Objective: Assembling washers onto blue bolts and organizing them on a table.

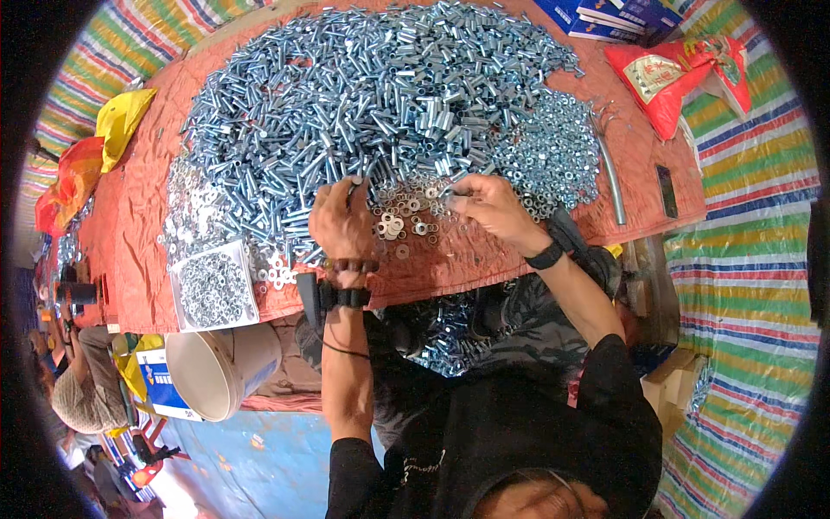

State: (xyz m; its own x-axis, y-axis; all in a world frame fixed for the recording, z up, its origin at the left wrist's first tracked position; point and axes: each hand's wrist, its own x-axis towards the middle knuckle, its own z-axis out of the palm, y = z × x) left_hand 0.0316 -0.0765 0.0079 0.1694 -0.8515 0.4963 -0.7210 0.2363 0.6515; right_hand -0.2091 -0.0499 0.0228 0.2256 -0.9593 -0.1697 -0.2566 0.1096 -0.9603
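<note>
My left hand (340, 218) is closed at the near edge of a big heap of bolts and metal sleeves (346, 95). A bolt (357, 180) with a round end shows at its fingertips. To the right, my right hand (497, 206) has its thumb and fingers pinched together; what lies between them is too small to make out. Between the two hands, loose flat washers (392, 227) and thin rings lie on the red cloth (458, 251). Close by the right hand spreads a pile of hex nuts (553, 143).
Left of my hands stands a white tray (253, 290) of small rings, with a beige bucket (203, 376) below it. A metal rod (611, 177), a dark flat object (667, 191), a red bag (683, 78) and blue boxes (609, 19) are on the right. Another person (91, 394) sits far left.
</note>
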